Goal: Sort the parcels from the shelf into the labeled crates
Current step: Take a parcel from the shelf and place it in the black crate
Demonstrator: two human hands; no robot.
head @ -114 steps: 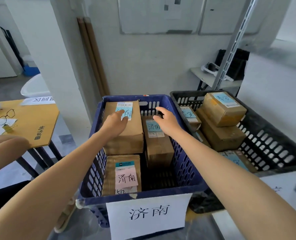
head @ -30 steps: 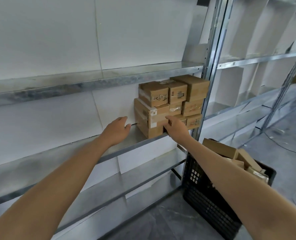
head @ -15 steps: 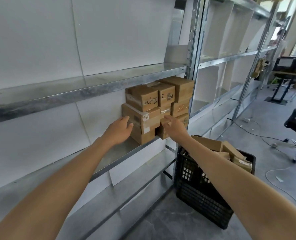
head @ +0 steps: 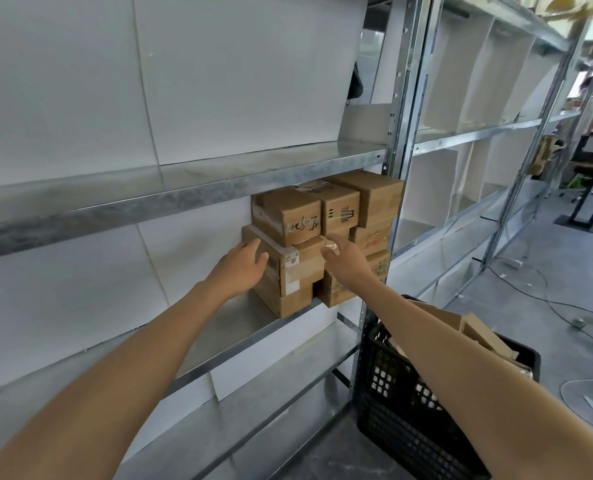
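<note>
The left hand [head: 239, 268], fingers straight, lies flat against the left face of the lower front parcel [head: 288, 282]; the right hand [head: 348, 263] touches its upper right edge, grip not discernible. The parcel rests unlifted on the shelf [head: 246, 320] beneath a stack [head: 343, 209] of others, so sorting appears far from complete; the black crate [head: 409, 420] below holds some cardboard

metal shelf [head: 225, 323] | cardboard parcels [head: 295, 299] stacked at its right end | floor [head: 530, 306]: black crate [head: 409, 427]
</note>
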